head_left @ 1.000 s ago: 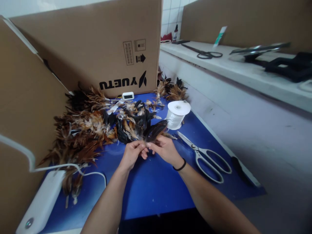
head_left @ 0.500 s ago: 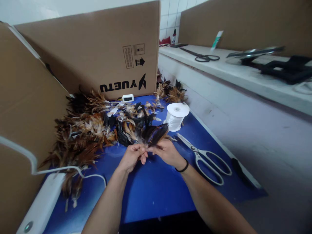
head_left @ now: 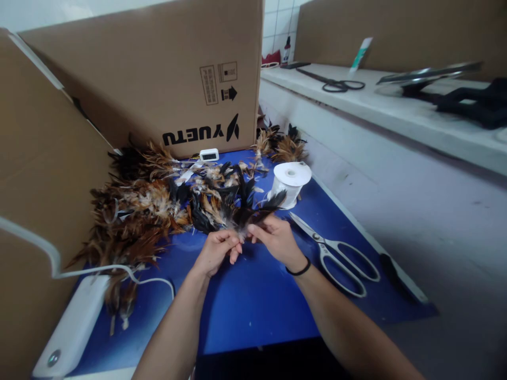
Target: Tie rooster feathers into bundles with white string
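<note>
My left hand (head_left: 219, 251) is closed in a pinch round the base of a bunch of dark feathers (head_left: 242, 216). Just to its right, my right hand (head_left: 279, 241) pinches at dark feathers on the same bunch, thumb and forefinger pressed together. The feathers fan up and away from both hands, with pale fluff near the quills. Directly behind lie loose black and brown feathers (head_left: 208, 208) on the blue table top (head_left: 253, 311). Scissors (head_left: 336, 253) with white handles rest to the right of my right hand, and a white spool (head_left: 288, 192) stands behind it.
Brown feather bunches (head_left: 134, 208) are heaped at the left. A white device with a cable (head_left: 73, 327) lies front left. Cardboard box walls (head_left: 158, 74) stand at the back and left. Dark scissors (head_left: 332, 82) rest on the right ledge (head_left: 380, 116). A small white-framed display (head_left: 209, 155) sits at the back.
My right hand has moved slightly up and right, widening the gap to my left hand. The feathers at its fingers now spread further right. The camera view has shifted a little.
</note>
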The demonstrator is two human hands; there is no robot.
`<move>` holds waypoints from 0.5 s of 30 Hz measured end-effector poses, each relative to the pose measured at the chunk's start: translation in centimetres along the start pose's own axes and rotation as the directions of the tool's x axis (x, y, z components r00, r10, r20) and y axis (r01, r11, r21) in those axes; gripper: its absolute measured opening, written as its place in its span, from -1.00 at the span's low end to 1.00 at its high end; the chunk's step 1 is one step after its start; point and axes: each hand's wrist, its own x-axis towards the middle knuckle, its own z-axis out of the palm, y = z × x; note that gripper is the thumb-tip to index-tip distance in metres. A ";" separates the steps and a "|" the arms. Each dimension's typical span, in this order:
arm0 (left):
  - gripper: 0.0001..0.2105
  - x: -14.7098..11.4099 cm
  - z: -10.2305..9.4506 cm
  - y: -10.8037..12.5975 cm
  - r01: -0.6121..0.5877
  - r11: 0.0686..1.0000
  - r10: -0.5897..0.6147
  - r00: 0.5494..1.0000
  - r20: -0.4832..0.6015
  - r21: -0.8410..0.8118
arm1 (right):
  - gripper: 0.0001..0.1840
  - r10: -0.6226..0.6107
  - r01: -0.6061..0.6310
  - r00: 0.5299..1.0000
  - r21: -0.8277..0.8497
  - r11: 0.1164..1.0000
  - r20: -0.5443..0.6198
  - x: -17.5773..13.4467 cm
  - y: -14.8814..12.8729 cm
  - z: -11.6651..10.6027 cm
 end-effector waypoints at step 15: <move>-0.68 0.0 -0.6 0.0 -0.033 0.983 0.019 0.997 0.079 0.181 | -0.82 0.012 -0.008 0.999 -0.082 0.997 0.047 0.1 0.0 -0.2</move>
